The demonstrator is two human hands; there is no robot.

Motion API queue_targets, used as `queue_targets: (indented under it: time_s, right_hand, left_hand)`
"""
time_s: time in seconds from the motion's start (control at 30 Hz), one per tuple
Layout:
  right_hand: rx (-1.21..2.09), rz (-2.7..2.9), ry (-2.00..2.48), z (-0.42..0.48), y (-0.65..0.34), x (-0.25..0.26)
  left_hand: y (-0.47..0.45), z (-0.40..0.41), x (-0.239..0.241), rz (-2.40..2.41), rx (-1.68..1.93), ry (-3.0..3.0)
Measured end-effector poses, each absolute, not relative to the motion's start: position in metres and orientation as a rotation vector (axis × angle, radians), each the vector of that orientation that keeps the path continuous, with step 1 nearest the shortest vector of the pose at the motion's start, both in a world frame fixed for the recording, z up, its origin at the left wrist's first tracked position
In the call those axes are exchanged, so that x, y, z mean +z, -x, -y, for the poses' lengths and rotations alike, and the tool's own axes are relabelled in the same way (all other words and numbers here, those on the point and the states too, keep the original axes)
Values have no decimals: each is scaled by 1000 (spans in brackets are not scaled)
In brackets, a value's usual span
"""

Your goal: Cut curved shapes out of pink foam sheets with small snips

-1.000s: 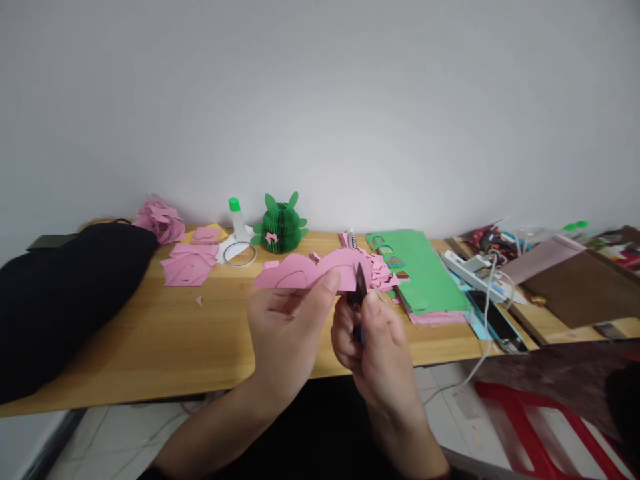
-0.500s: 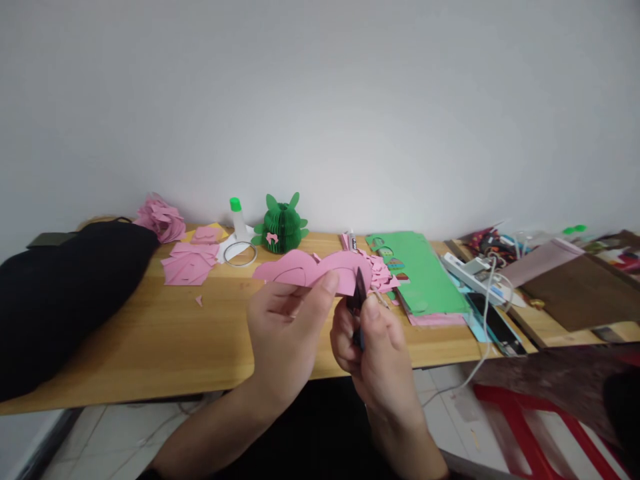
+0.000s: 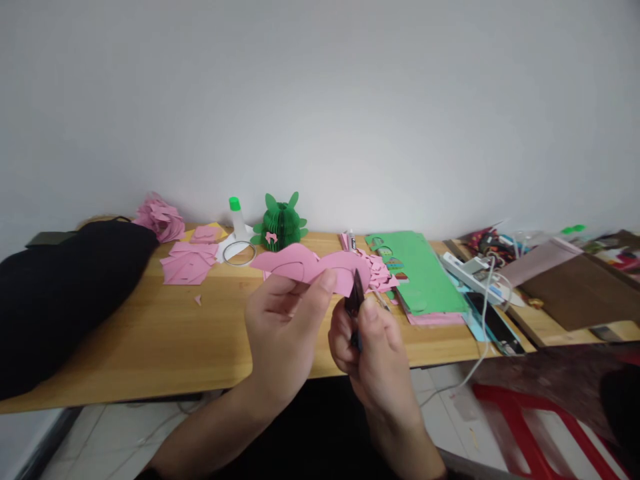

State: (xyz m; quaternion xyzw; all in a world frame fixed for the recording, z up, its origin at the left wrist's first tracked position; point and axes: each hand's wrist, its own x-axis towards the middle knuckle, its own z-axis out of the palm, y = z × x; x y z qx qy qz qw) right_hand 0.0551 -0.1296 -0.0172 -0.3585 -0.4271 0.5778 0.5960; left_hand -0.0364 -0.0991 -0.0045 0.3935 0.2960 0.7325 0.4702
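Note:
My left hand (image 3: pixel 285 327) pinches a pink paper sheet (image 3: pixel 310 267) with curved pencil lines on it, thumb on top, above the front of the wooden table (image 3: pixel 165 340). My right hand (image 3: pixel 367 347) is closed round small dark scissors (image 3: pixel 356 297), whose blades meet the right edge of the pink sheet. Pink paper scraps (image 3: pixel 379 272) lie on the table just behind the scissors.
A black bag (image 3: pixel 55 293) fills the table's left end. Behind are pink paper pieces (image 3: pixel 189 261), a glue bottle with a green cap (image 3: pixel 237 219), a tape ring (image 3: pixel 239 253), a green paper cactus (image 3: pixel 280 227), green sheets (image 3: pixel 423 270), a power strip (image 3: pixel 470 270) and clutter at the right. A red stool (image 3: pixel 530 427) stands below.
The pink sheet has tilted and risen slightly in my left hand. My right hand with the scissors has shifted a little upward along the sheet's edge.

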Motion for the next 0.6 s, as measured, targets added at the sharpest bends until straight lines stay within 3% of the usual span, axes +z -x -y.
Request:
queue_targets:
  time_s: [0.6]
  right_hand:
    - [1365,926,690,130,-51,-22]
  left_hand:
    - [32,105,-1,-761,1710,-1034]
